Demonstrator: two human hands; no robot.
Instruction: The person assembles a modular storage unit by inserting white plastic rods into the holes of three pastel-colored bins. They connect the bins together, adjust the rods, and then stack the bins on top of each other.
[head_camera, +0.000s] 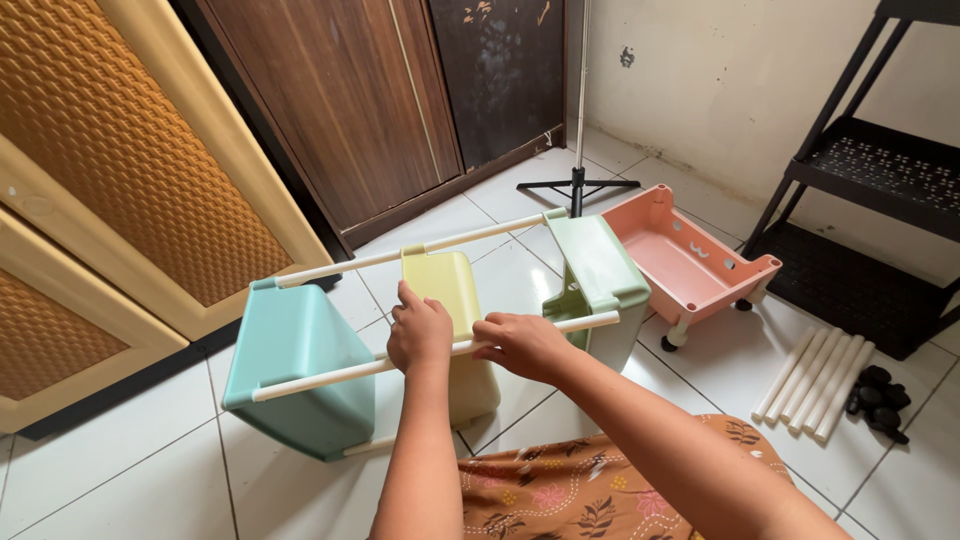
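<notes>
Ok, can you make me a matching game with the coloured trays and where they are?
Things:
1. teal tray
2. yellow tray
3. green tray
4. pink tray

Places:
A. alone on the floor, on small wheels
B. on the white rods, by the left hand
C. on the rods, at the end nearest the orange cabinet
D. on the rods, at the end next to the pink tray

Pairs: 1-C, 2-B, 3-D, 4-A
</notes>
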